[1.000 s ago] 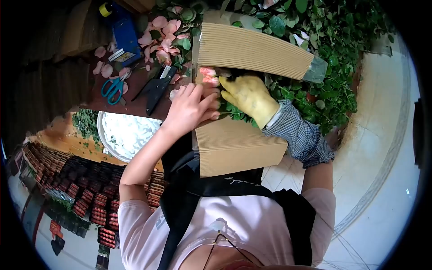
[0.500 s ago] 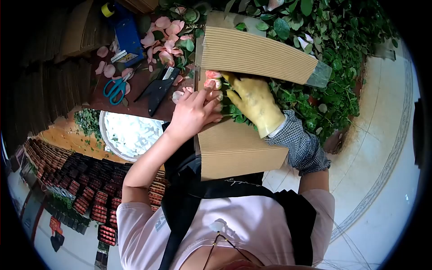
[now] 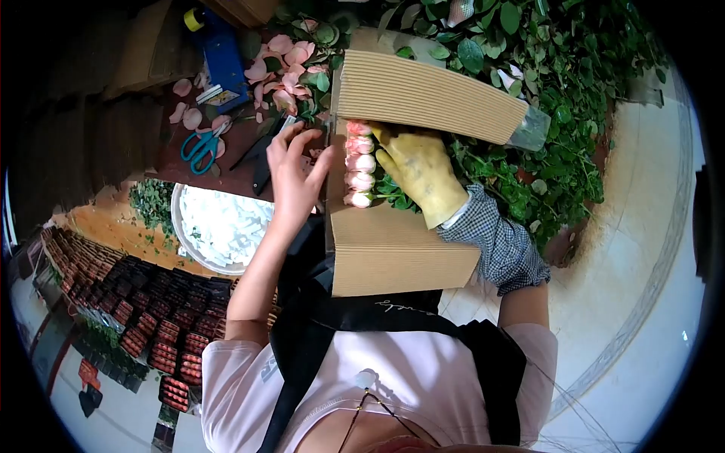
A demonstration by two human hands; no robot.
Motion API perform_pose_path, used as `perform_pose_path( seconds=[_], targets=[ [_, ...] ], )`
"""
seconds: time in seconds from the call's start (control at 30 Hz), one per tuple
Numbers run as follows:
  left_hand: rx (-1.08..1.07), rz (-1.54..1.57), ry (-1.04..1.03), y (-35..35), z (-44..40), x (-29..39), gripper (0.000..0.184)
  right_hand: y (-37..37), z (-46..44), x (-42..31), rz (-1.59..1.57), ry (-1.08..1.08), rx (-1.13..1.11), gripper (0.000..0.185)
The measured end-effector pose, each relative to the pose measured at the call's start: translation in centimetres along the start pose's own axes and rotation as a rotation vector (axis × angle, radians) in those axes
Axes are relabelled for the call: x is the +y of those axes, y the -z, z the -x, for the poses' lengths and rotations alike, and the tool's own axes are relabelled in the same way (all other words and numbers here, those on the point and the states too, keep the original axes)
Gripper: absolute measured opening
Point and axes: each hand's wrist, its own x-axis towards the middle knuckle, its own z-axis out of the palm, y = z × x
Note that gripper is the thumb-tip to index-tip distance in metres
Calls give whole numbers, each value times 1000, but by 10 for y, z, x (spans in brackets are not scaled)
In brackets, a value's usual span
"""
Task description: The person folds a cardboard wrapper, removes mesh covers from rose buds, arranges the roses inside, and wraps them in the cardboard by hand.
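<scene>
A short row of pink roses lies on a sheet of corrugated cardboard, heads in a line at its left edge and stems pointing right. My right hand, in a yellow rubber glove, rests over the stems and leaves just behind the heads, its fingertips bent about them. The upper cardboard flap stands above the glove and covers part of its far side. My left hand is bare and raised left of the roses, fingers apart and holding nothing. Behind its fingers is a black stapler-like tool, partly hidden.
Teal-handled scissors, a blue tape dispenser and loose pink petals lie on the dark table. A round tub of white pieces stands lower left. Leafy stems are heaped at right, packed rose bundles at lower left.
My left hand has lifted off the rose heads and moved left, its fingers opening, so the whole row shows. The gloved right hand has stayed nearly in place.
</scene>
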Motion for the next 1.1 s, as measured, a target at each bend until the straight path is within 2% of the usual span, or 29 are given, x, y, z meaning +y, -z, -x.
perform_pose_path(
  seconds=[0.07, 0.13, 0.2, 0.3, 0.4, 0.43, 0.47, 0.53, 0.6, 0.67, 0.7, 0.73, 0.77, 0.8, 0.87, 0.93, 0.97, 1.03, 1.1],
  targets=[
    [-46, -15, 18, -12, -3, 7, 41, -5, 1, 2, -57, 8, 67, 61],
    [-62, -60, -23, -26, -4, 15, 43, 0, 2, 3, -111, 10, 128, 60],
    [-187, -77, 67, -38, -2, 16, 50, 10, 4, 0, -143, -78, -44, 54],
    [-167, -64, 84, -47, -1, 11, 49, 7, 4, 2, -131, -46, 56, 51],
    [-160, -70, 45, -43, 4, 8, 50, 17, 4, -1, -208, -74, 3, 47],
    [-160, 37, 49, -35, 4, 7, 51, 17, 4, -1, -206, -74, 2, 47],
    [-157, 146, 53, -25, 2, 9, 53, 16, 2, 0, -177, -31, 94, 46],
    [-150, 183, 9, 9, 4, 20, 48, 15, 5, 0, -145, 20, 189, 45],
    [-110, 419, 180, 29, 18, 9, 42, 8, 7, -2, -125, 2, 114, 43],
    [-166, 1249, 402, 61, 22, 24, 40, -4, 8, 3, -175, 60, 186, 47],
    [-158, 1448, 358, 71, 25, 38, 43, -1, 9, 1, -166, 64, 211, 49],
    [-172, 1517, 336, 78, 27, 50, 48, 3, 9, -1, -154, 69, 235, 50],
    [-171, 1562, 318, 81, 30, 54, 50, 8, 7, -3, -130, 12, 116, 50],
    [-175, 1611, 300, 83, 33, 58, 52, 14, 4, -4, -122, 35, 131, 50],
    [-153, 1621, 262, 88, 38, 73, 53, 24, 1, -3, -163, -115, -174, 48],
    [-196, 1685, 243, 94, 44, 86, 50, 23, 12, 6, -211, 22, 13, 48],
    [-179, 1701, 260, 97, 47, 93, 38, 20, 14, 13, -262, 54, 3, 50],
    [-144, 1706, 271, 102, 51, 99, 34, 26, 18, 19, -378, 64, -50, 54],
    [-107, 1708, 280, 107, 54, 106, 24, 39, 27, 20, -385, 119, 40, 53]
  ],
)
